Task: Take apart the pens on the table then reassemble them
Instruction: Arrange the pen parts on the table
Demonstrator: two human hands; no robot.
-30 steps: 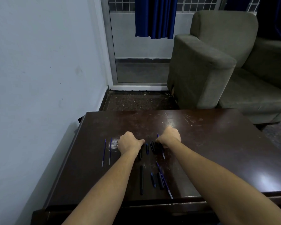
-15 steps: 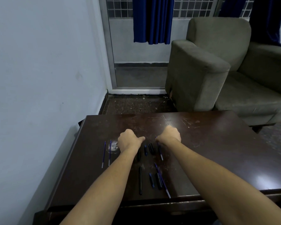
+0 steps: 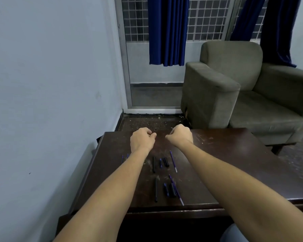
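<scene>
Head view: pens [image 3: 154,164] lie in pieces mid-frame on the table [image 3: 226,163], so dismantling looks done and reassembly is not begun. Left hand [image 3: 142,139] and right hand [image 3: 180,137] hover above, fingers curled; whether they pinch anything, I cannot tell.

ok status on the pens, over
Left hand and right hand fisted over the table, nothing visible in either. Pen parts lying separated on it. Nothing blocking.

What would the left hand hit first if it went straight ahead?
The way looks free: beyond the left hand comes only the table edge, then the glass door. Depth is unclear.
</scene>
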